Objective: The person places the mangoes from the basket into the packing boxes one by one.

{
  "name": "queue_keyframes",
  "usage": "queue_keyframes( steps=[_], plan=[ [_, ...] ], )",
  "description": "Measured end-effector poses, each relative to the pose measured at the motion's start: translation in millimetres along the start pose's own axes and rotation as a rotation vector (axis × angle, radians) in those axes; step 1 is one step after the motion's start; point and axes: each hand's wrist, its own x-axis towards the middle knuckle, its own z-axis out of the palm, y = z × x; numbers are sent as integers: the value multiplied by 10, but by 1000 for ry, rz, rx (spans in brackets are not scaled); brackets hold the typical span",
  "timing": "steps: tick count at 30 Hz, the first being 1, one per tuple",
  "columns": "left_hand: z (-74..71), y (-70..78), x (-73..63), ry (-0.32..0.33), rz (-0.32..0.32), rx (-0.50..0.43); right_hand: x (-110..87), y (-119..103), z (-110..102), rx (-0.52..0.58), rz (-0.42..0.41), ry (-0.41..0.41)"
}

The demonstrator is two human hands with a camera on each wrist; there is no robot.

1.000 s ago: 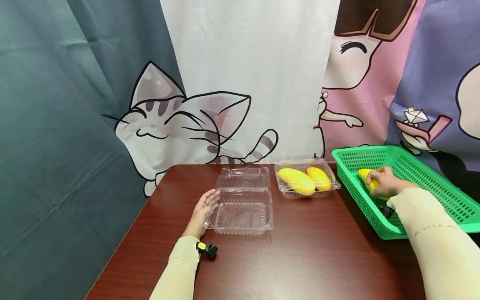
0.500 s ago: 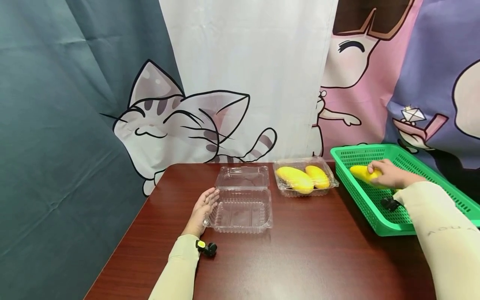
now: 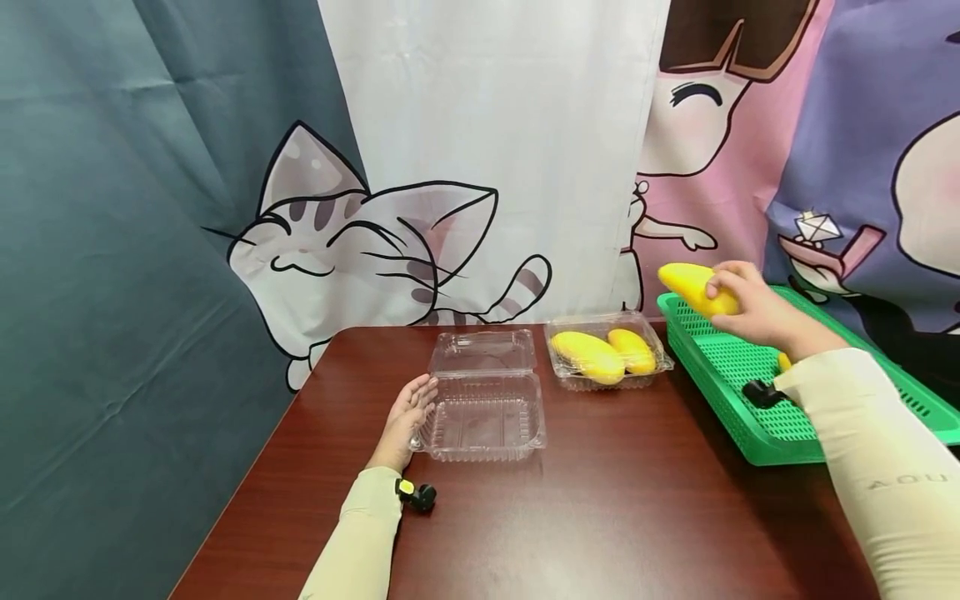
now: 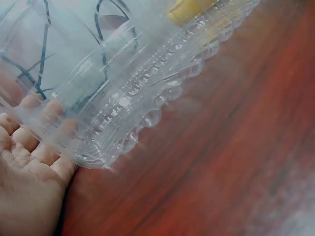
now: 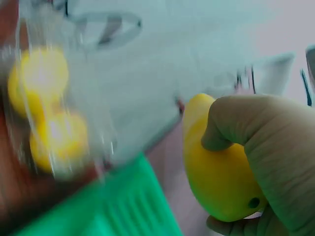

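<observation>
A yellow mango (image 3: 692, 287) is gripped in my right hand (image 3: 757, 310), raised over the far left side of the green basket (image 3: 731, 433). In the right wrist view the thumb lies across the mango (image 5: 211, 172), with other fingers beneath it. My left hand (image 3: 405, 422) rests with extended fingers against the left side of a clear plastic clamshell box (image 3: 480, 454), whose lid (image 3: 483, 352) lies folded back. The left wrist view shows those fingers (image 4: 51, 167) touching the box wall (image 4: 123, 105).
Right of the open box stands a second clear box (image 3: 573, 385), closed over two mangoes (image 3: 592, 357). Inside the basket another yellow piece (image 3: 783, 362) shows beside the right wrist. The brown table (image 3: 600, 517) meets a printed curtain (image 3: 487, 125) behind.
My right hand has lifted the mango up out of the basket and slightly left. My left hand stays at the open box.
</observation>
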Motion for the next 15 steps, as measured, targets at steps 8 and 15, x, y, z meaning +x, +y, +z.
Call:
queue_keyframes(
  steps=[8,15],
  plan=[
    [33,-5,-27,17,-18,32,293,-799,471,58,-104,-153],
    [33,28,-45,27,-4,28,521,-1357,1020,175,-163,-213]
  ],
)
